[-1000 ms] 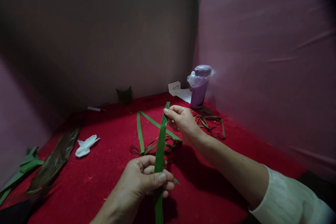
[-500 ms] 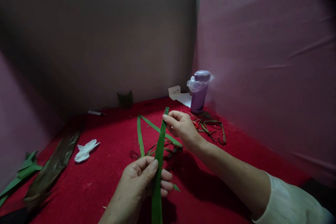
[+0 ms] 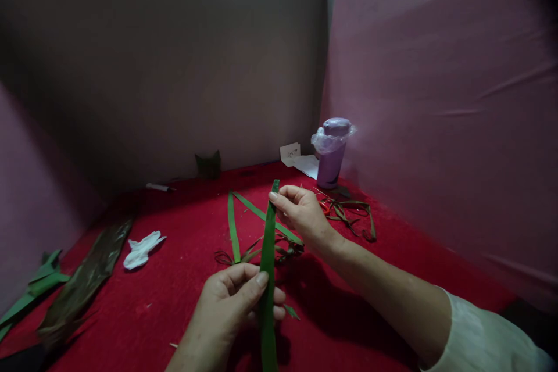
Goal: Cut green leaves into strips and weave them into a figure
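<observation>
A long green leaf strip [image 3: 268,244] hangs upright between my hands, its lower end running out of the bottom of the view. My right hand [image 3: 299,209] pinches it near the top tip. Lower down, my left hand [image 3: 238,296] holds the same strip between thumb and fingers. Behind it, a folded green strip [image 3: 233,226] lies on the red cloth [image 3: 187,215], beside a tangle of thin brown strips [image 3: 248,254]. A small green scrap [image 3: 291,311] is just right of my left hand.
A purple tumbler [image 3: 330,163] with plastic round its top stands by white papers [image 3: 306,165]. Brown strips [image 3: 369,224] lie at right. Leftward are a crumpled tissue [image 3: 142,250], a wide brown leaf [image 3: 89,273] and green leaf pieces [image 3: 41,285]. A green folded piece [image 3: 208,165] sits behind.
The lower part of the held strip has shifted slightly right, with my left hand moving a little right and down. My right hand has barely moved.
</observation>
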Available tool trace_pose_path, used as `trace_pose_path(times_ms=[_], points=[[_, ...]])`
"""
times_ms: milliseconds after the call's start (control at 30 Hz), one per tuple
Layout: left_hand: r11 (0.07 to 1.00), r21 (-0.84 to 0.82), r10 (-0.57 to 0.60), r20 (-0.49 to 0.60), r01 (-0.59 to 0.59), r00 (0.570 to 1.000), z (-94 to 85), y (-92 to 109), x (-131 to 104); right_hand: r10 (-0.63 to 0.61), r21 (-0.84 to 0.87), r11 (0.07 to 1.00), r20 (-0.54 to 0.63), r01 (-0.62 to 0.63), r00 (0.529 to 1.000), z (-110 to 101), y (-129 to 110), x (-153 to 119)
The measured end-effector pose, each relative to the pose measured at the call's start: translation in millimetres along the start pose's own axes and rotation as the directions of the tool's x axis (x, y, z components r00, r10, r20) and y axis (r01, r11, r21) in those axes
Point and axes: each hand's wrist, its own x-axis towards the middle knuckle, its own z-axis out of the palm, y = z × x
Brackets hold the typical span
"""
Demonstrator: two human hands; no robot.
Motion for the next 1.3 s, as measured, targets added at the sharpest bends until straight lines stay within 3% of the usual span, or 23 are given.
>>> trace_pose_path(times_ms=[233,433,700,900,1100,1300], points=[[0.991,0.091,0.099,-0.023,-0.097,0.995,2.1,2,-3,0.014,0.056,0.998,0.003,-0.014,1.0,2,-3,-2],[0.99,0.108,0.094,0.017,-0.095,0.995,2.1,5,-4,0.034,0.08,0.996,0.009,-0.034,0.999,3,-7,-3],[0.997,0.006,0.075,-0.092,-0.075,0.993,4.4,1,-1,0.037,0.059,0.998,0.006,-0.037,0.999,3,-6,-3],[0.998,0.033,0.058,-0.055,-0.056,0.997,0.8,2,1,0.035,0.061,0.997,0.016,-0.036,0.999,3,-4,-3],[0.98,0.08,0.183,-0.019,-0.181,0.983,2.2,5,-4,0.041,0.059,0.997,0.005,-0.042,0.999,4,-9,-5],[0.998,-0.043,0.053,0.001,-0.053,0.999,-3.2,0,3,0.08,0.117,0.99,0.037,-0.083,0.996,3,-11,-5]])
